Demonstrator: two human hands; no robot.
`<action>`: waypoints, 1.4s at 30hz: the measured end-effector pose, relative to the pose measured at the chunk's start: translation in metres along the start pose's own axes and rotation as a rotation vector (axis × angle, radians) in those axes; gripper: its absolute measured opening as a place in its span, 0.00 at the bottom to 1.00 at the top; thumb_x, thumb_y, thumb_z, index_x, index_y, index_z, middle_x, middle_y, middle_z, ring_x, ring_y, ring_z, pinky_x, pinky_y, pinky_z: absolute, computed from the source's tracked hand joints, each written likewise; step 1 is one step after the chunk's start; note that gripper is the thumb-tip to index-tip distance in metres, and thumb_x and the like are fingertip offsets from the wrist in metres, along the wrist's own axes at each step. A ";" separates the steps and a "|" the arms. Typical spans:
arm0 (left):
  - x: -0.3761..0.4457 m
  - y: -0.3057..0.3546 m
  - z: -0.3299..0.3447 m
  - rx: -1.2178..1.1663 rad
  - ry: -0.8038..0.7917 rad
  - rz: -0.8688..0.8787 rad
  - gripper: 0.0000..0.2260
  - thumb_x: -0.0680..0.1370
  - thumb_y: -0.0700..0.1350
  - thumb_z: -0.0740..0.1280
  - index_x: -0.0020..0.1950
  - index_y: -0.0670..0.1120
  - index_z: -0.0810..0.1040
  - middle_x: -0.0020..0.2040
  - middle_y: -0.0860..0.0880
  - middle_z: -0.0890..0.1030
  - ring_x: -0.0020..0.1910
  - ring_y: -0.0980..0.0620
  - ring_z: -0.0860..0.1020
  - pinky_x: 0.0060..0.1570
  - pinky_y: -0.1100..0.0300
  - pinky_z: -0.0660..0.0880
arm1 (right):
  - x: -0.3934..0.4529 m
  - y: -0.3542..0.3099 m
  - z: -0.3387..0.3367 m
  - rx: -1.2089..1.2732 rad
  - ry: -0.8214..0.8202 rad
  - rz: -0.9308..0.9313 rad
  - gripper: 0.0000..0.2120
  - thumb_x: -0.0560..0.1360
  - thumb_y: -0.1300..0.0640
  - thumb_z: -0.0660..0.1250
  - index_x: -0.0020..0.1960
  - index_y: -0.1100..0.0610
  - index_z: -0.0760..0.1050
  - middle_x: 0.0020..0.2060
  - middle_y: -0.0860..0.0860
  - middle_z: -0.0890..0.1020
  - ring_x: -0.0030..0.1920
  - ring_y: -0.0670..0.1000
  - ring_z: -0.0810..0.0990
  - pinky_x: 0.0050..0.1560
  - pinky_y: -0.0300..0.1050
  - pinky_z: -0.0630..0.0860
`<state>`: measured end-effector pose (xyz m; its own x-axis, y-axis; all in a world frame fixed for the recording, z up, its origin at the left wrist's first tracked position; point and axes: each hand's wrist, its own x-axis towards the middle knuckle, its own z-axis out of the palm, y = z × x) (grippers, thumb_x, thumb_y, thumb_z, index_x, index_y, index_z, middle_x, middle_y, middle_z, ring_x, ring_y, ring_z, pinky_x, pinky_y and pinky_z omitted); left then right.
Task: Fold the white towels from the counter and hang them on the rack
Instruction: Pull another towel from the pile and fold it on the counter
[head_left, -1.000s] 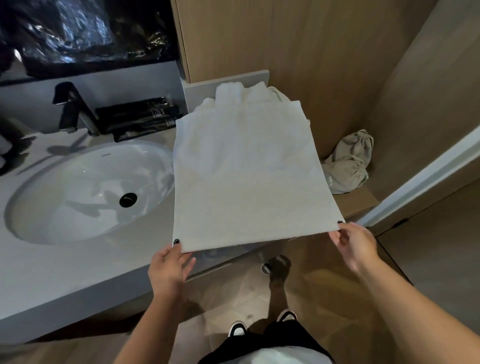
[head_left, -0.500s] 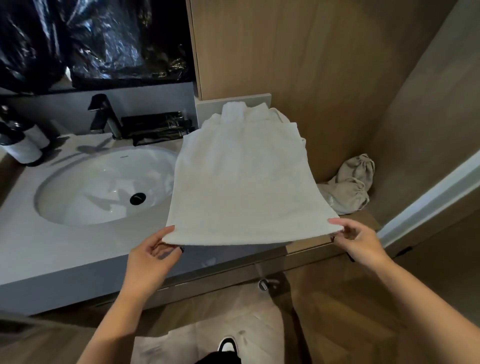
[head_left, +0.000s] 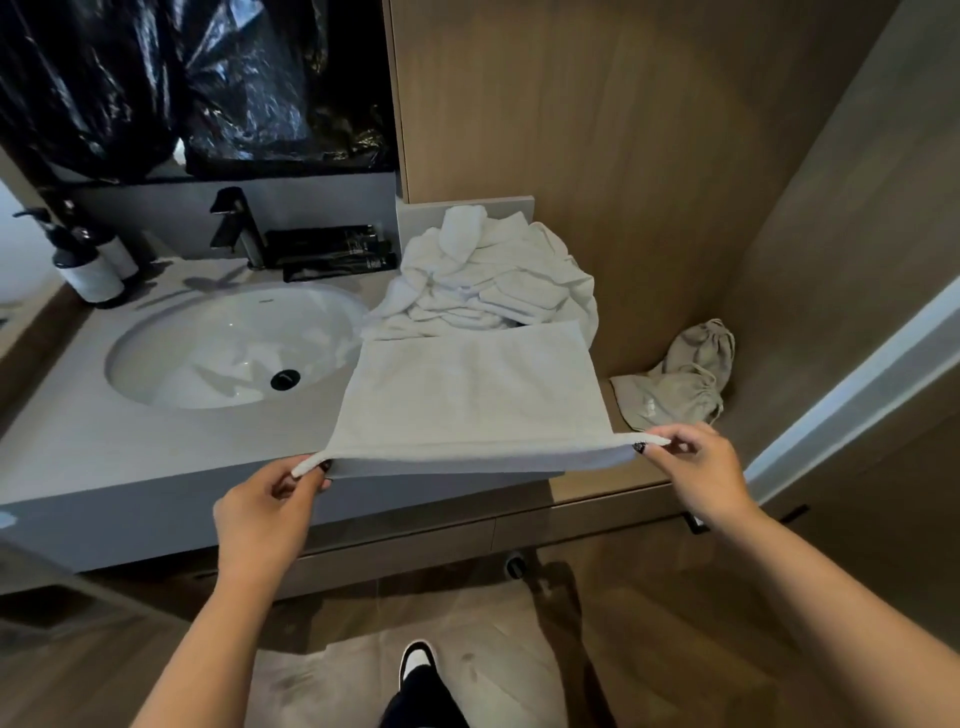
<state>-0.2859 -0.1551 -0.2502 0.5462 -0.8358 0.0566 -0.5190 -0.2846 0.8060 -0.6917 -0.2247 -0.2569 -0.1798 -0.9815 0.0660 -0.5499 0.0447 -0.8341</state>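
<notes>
Grey counter and the wooden ledge beside it

We are looking at a grey counter (head_left: 104, 447) carrying an oval sink (head_left: 234, 348) with a black faucet (head_left: 236, 226) behind it. A pump bottle (head_left: 91, 267) is standing far left, dark packets (head_left: 332, 252) are lying by the back wall, and a heap of white towels (head_left: 488, 280) is sitting far right. Beige cloth bags (head_left: 680, 382) are resting on the wooden ledge (head_left: 613, 478).

A bathroom: an oval sink (head_left: 228, 348) set in a grey counter (head_left: 104, 447), with a black faucet (head_left: 236, 223).

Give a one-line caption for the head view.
Both hands stretch a folded white towel above the counter.
</notes>
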 end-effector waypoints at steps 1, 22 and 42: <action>-0.001 0.001 0.001 -0.005 0.001 -0.004 0.06 0.77 0.44 0.71 0.53 0.48 0.84 0.41 0.54 0.83 0.40 0.61 0.77 0.41 0.68 0.69 | -0.001 0.000 0.001 0.003 0.007 0.000 0.08 0.73 0.64 0.73 0.46 0.51 0.81 0.43 0.47 0.77 0.45 0.46 0.75 0.45 0.35 0.69; 0.146 0.041 0.066 -0.111 -0.038 0.024 0.09 0.82 0.45 0.62 0.42 0.46 0.73 0.35 0.50 0.74 0.34 0.56 0.71 0.34 0.61 0.66 | 0.138 -0.043 0.053 0.107 0.137 0.022 0.02 0.77 0.61 0.68 0.48 0.55 0.77 0.40 0.45 0.79 0.42 0.46 0.77 0.37 0.39 0.72; 0.270 0.006 0.144 0.050 -0.320 -0.078 0.09 0.77 0.47 0.71 0.41 0.43 0.80 0.41 0.46 0.80 0.41 0.47 0.78 0.39 0.55 0.71 | 0.220 -0.013 0.119 0.189 0.096 0.259 0.06 0.77 0.67 0.67 0.45 0.58 0.78 0.41 0.53 0.80 0.35 0.39 0.78 0.35 0.27 0.73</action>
<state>-0.2367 -0.4505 -0.3147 0.3550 -0.9136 -0.1982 -0.5201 -0.3692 0.7702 -0.6266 -0.4630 -0.2966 -0.3745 -0.9197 -0.1178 -0.3163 0.2462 -0.9161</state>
